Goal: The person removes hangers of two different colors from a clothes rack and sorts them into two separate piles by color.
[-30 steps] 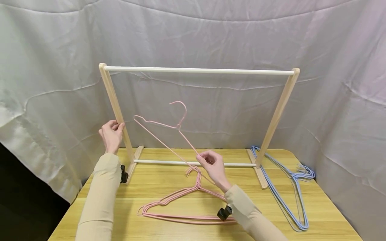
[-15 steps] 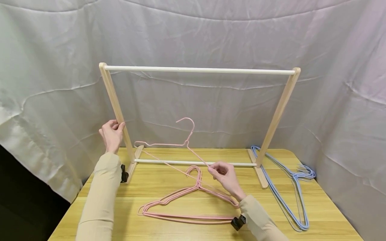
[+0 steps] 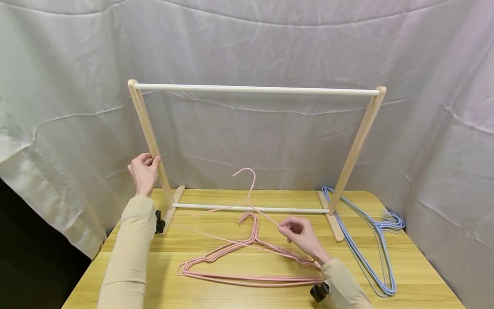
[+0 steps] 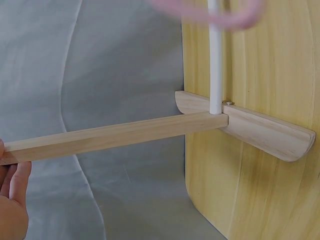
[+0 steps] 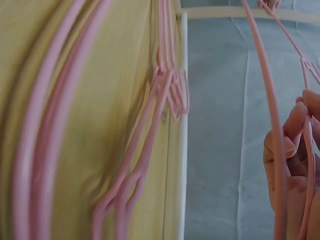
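Observation:
My left hand [image 3: 143, 174] holds the left post [image 3: 144, 118] of a wooden clothes rack partway up, thumb and fingers on either side. The left wrist view shows its fingers [image 4: 20, 182] against the wood. A thin pink hanger [image 3: 253, 178] is pinched at its right shoulder between thumb and fingers of my right hand [image 3: 302, 237]. It is tilted, hook up, in front of the rack's lower bar, overlapping a stack of pink hangers [image 3: 247, 280] on the table. In the right wrist view the held hanger [image 5: 268, 85] passes close by the right fingers [image 5: 295, 120].
The rack's white top rod [image 3: 254, 89] spans two slanted posts, with a white lower bar [image 3: 208, 207] near the table. Several blue hangers [image 3: 380, 225] lie at the right, by the right foot [image 3: 333, 227]. Grey curtain [image 3: 247, 47] hangs behind the table.
My right hand has moved down and to the right with the pink hanger, which sinks toward the stack and tips flatter. The left hand stays on the post.

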Demonstrator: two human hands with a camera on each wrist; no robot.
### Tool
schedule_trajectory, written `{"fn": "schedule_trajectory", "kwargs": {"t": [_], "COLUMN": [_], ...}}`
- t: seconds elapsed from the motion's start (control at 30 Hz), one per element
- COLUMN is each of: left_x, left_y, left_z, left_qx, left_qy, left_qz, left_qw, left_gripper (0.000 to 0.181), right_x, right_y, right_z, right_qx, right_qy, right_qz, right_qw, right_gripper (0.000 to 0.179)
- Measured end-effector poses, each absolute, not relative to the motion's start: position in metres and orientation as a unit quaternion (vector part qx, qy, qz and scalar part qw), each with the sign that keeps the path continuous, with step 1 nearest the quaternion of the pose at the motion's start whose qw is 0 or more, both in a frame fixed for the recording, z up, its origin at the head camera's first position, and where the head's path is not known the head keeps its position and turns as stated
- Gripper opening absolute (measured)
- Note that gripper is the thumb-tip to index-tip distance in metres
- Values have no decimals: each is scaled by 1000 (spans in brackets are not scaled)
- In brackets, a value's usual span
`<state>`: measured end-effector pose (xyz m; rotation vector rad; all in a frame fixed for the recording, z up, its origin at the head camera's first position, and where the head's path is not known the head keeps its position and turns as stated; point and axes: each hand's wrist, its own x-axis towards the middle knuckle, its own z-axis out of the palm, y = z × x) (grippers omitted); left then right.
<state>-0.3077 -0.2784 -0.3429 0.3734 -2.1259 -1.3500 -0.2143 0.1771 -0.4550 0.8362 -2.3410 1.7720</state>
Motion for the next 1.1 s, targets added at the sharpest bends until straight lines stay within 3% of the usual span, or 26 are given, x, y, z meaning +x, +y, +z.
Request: {"fn": "schedule_trajectory", "kwargs": {"t": [0.33,0.87,1.1], "left_x": [-307,-307,-307], "left_y": [-278,-278,-278], "left_z": [-342,-343,-343], "left_qx": [137,143,144], "left_qy": [-794,-795,-794], "left_qz": [-514,-512,-514], "left_qw": [294,291,291], "left_gripper": [36,37,38], "right_x": [-210,-204,-203], "right_y": [194,205,206], "right_z": [-464,-476,-479], "right_qx": [272,220,217], "right_qy": [-782,-820,-812], "right_qz": [561,517,523], "right_qw": [-16,-107,-139], "right_gripper": [6,22,17]}}
